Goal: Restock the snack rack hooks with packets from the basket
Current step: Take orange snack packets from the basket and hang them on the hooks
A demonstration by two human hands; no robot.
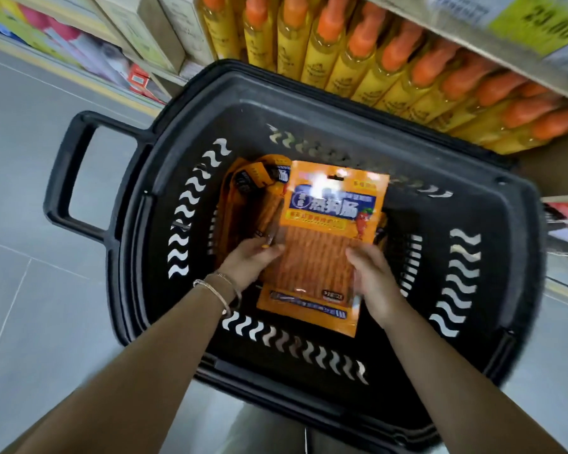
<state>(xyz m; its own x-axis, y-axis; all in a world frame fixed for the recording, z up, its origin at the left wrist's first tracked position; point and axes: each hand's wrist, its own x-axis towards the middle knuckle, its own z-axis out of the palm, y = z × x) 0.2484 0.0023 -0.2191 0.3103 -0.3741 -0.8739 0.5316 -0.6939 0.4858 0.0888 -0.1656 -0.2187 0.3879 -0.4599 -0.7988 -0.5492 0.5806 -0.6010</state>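
Note:
A black plastic basket (492,224) stands on the floor below me. Over it I hold a flat orange snack packet (325,237) with a blue label and a hang hole at its top. My left hand (250,260) grips the packet's left edge and my right hand (374,276) grips its right edge. More orange packets (250,191) lie crumpled in the basket to the left, partly under the held one. No rack hooks are in view.
A shelf of yellow bottles with orange caps (358,50) runs along the top right, with a yellow price tag (545,21) above. Boxed goods (151,34) fill shelves at top left. The basket's handle (69,178) sticks out left over grey floor tiles (30,290).

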